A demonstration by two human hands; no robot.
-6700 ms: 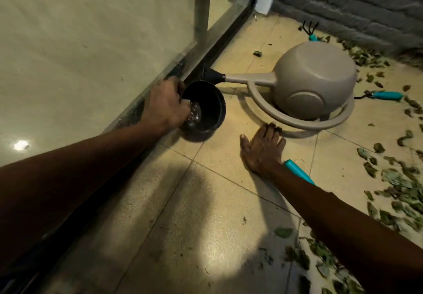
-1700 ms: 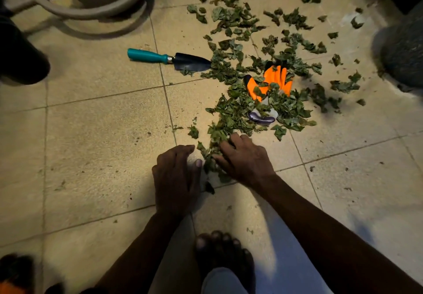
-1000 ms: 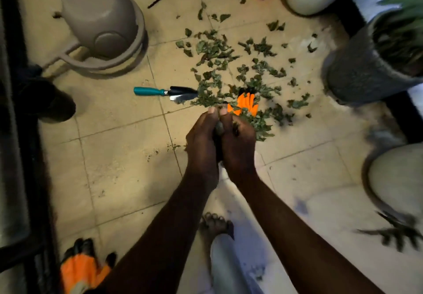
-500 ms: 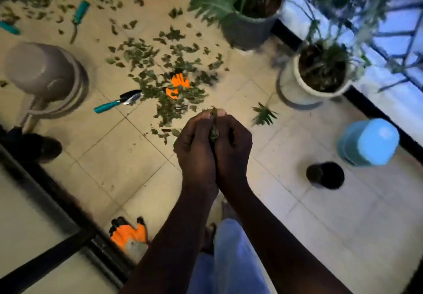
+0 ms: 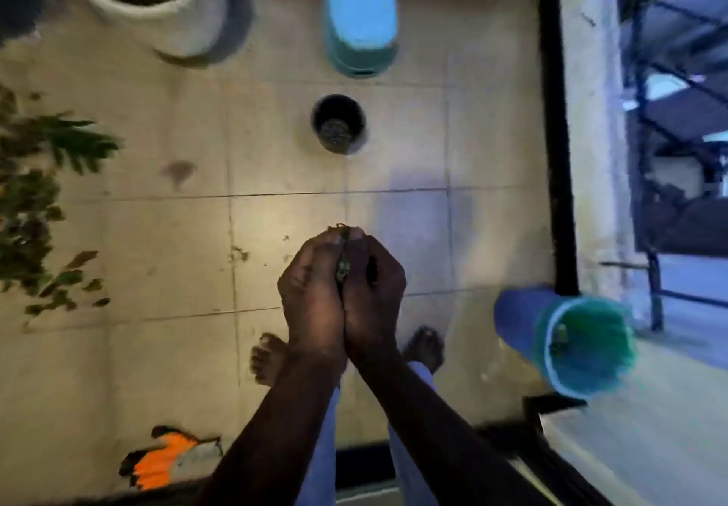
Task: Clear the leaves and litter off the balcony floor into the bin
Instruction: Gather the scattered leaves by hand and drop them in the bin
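Observation:
My left hand (image 5: 311, 297) and my right hand (image 5: 376, 293) are pressed together in front of me, cupped around a bunch of green leaves (image 5: 343, 266) that peeks out between the fingers. They are held above the tiled floor, over my bare feet. A blue bin (image 5: 579, 348) with a teal inside stands open at the right, by the balcony's corner, a short way right of my hands. More loose leaves (image 5: 27, 230) lie scattered on the floor at the far left.
A small black pot (image 5: 338, 123) stands ahead of my hands, with a light blue upturned bucket (image 5: 360, 17) behind it. A white plant pot (image 5: 173, 13) is at the top left. An orange glove (image 5: 157, 464) lies at the bottom left. A black kerb (image 5: 557, 131) bounds the floor on the right.
Both hands scooped leaves from the pile and lifted them cupped together. My view has swung right, away from the leaf pile, and the blue bin has come into sight.

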